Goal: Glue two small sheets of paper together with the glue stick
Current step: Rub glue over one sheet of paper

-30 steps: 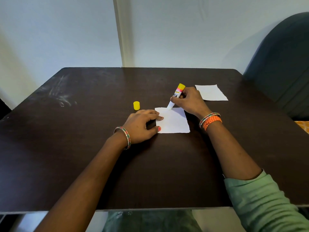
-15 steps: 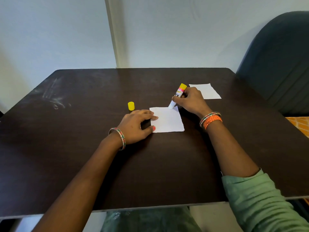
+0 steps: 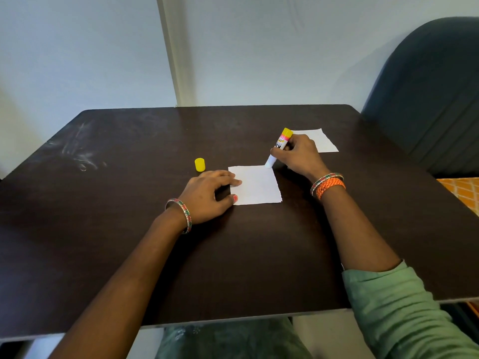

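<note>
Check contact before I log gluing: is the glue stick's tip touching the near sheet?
Touching. The head view shows the glue stick with its white tip pressed on the near sheet's far right corner, no gap visible.

White sheet (image 3: 256,185) on the dark brown table (image 3: 129,229), yellow cap (image 3: 199,164) left of it, orange bangles (image 3: 328,185), green sleeve (image 3: 399,307).

Likely home room: dark wooden table (image 3: 129,229), plain wall (image 3: 77,47), upholstered chair (image 3: 427,86).
</note>
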